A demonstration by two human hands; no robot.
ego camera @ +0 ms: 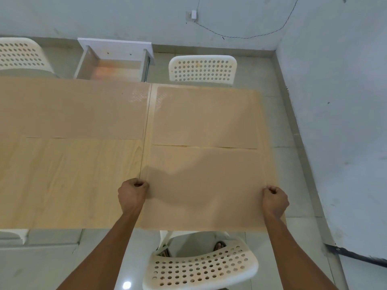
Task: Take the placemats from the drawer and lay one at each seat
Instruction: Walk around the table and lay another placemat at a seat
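Observation:
A tan placemat [205, 185] lies at the near right seat of the wooden table [73, 181], slightly rumpled, its near edge at the table edge. My left hand [132, 194] pinches its left side and my right hand [275, 198] pinches its right side. A second placemat [206, 117] lies flat at the far right seat. A third placemat [73, 108] lies at the far left seat. The drawer [114, 66] stands pulled open beyond the table's far edge; its inside looks bare.
White perforated chairs stand at the near right [201, 266], far right [203, 69] and far left [21, 54]; part of another chair [13, 234] shows at the near left. A wall [335, 101] closes the right side. A cable [251, 35] hangs from a wall socket.

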